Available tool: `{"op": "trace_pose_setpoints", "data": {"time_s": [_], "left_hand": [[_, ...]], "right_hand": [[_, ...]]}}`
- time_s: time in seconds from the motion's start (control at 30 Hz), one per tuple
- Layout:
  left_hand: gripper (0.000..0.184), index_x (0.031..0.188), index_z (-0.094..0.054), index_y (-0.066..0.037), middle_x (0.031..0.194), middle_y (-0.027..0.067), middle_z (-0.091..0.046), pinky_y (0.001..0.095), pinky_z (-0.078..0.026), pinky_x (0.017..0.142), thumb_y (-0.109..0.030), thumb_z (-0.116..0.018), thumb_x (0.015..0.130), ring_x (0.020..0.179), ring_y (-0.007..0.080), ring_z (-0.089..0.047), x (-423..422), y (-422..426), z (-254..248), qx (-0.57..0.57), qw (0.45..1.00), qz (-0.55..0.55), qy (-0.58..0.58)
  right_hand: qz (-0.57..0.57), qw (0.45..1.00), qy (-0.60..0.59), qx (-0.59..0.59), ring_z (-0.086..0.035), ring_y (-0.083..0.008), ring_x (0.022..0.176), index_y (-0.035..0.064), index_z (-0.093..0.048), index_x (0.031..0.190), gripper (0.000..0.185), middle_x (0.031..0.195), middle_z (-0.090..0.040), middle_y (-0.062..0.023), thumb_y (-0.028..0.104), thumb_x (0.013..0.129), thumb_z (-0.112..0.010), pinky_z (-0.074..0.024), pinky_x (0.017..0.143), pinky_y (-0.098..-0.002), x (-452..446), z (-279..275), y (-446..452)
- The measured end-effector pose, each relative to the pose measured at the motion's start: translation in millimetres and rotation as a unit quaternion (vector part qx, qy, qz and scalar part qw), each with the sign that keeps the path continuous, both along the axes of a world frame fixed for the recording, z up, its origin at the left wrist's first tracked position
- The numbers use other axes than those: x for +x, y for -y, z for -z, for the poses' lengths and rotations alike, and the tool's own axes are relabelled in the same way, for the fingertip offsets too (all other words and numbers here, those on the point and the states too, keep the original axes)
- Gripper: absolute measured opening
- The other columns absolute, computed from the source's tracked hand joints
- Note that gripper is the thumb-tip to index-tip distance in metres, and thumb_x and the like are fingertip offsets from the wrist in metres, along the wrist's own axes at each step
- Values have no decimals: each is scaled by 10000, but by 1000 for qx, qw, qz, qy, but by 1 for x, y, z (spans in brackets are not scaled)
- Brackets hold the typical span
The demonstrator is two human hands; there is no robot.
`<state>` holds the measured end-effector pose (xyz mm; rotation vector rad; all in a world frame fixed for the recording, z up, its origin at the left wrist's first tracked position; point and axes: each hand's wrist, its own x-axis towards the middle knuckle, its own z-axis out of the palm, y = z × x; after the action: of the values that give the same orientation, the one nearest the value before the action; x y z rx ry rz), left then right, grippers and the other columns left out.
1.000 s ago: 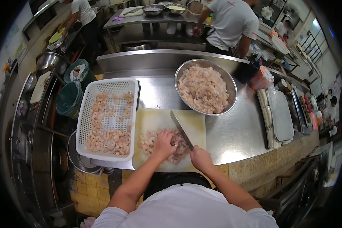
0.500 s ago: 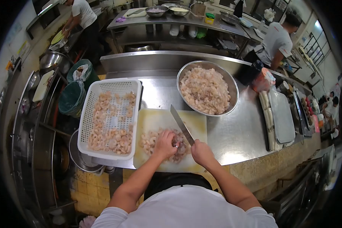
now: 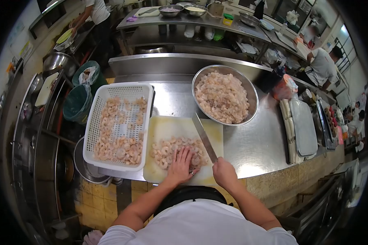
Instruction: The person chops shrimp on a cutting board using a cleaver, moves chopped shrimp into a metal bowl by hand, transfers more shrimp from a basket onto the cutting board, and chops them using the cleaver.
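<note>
Peeled shrimp [image 3: 163, 152] lie in a loose heap on the white cutting board [image 3: 173, 125]. My left hand [image 3: 180, 166] rests flat over the heap, fingers stretched forward and slightly apart. Around the handle of a large knife [image 3: 205, 141] my right hand [image 3: 225, 173] is closed, at the board's right edge. The blade points forward and a little left, just right of the shrimp. Left of the board, a white perforated basket [image 3: 90, 126] holds more shrimp. Beyond the board stands a steel bowl [image 3: 255, 100] heaped with pale shrimp meat [image 3: 221, 96].
The steel worktable [image 3: 249, 143] has stacked trays [image 3: 304, 126] and an orange-topped container [image 3: 284, 87] on its right. Green bins [image 3: 78, 104] stand left of it. A co-worker [image 3: 321, 67] is at the back right, another person [image 3: 96, 14] at the back left.
My left hand has gone from curled fingers to lying flat on the shrimp. My right hand and the knife have shifted right and slightly toward me. The co-worker at right has moved further right.
</note>
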<state>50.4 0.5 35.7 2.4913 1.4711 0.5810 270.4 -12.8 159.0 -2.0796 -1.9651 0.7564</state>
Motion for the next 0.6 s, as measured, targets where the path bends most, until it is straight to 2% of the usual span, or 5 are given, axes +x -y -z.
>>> {"op": "trace_pose_setpoints", "data": {"time_s": [0.17, 0.33, 0.4, 0.47, 0.6], "left_hand": [[1159, 1597, -308, 86, 1689, 268, -326, 578, -175, 1317, -625, -794, 822, 1594, 436, -267, -1, 1, -3, -10, 1000, -16, 19], [1179, 1593, -321, 85, 1682, 270, -336, 569, -172, 1320, -624, -819, 793, 1590, 435, -276, -1, 1, -9, -24, 999, -16, 43], [1178, 1592, -320, 91, 1686, 272, -331, 562, -171, 1323, -607, -830, 792, 1595, 433, -266, -3, 4, -12, -34, 998, -14, 44], [1168, 1595, -317, 100, 1697, 273, -313, 553, -171, 1327, -582, -836, 802, 1606, 430, -244, -2, 1, -14, -38, 998, -16, 43], [1168, 1605, -302, 99, 1703, 276, -301, 546, -154, 1330, -605, -807, 822, 1610, 428, -233, -1, 0, -7, -35, 999, -19, 25]], "right_hand": [[-31, 999, -2, 19, -696, -545, 823, -35, -601, 1010, 254, 857, -710, -331, 215, 1029, -558, -543, 772, -642, -1, 38, -10], [-16, 1000, 0, 7, -697, -546, 842, -35, -602, 1035, 258, 886, -714, -336, 218, 1029, -553, -545, 781, -640, -12, -23, -4], [-33, 999, 12, 2, -698, -543, 848, -32, -601, 1027, 258, 885, -714, -334, 220, 1032, -546, -545, 781, -638, -8, 34, -8], [-40, 999, 21, 3, -700, -540, 850, -29, -601, 1018, 255, 885, -714, -333, 219, 1033, -543, -545, 783, -636, -8, 41, -18], [-30, 999, 11, -7, -704, -532, 861, -27, -599, 1003, 256, 895, -716, -331, 220, 1035, -540, -548, 795, -630, -17, -20, -10]]}}
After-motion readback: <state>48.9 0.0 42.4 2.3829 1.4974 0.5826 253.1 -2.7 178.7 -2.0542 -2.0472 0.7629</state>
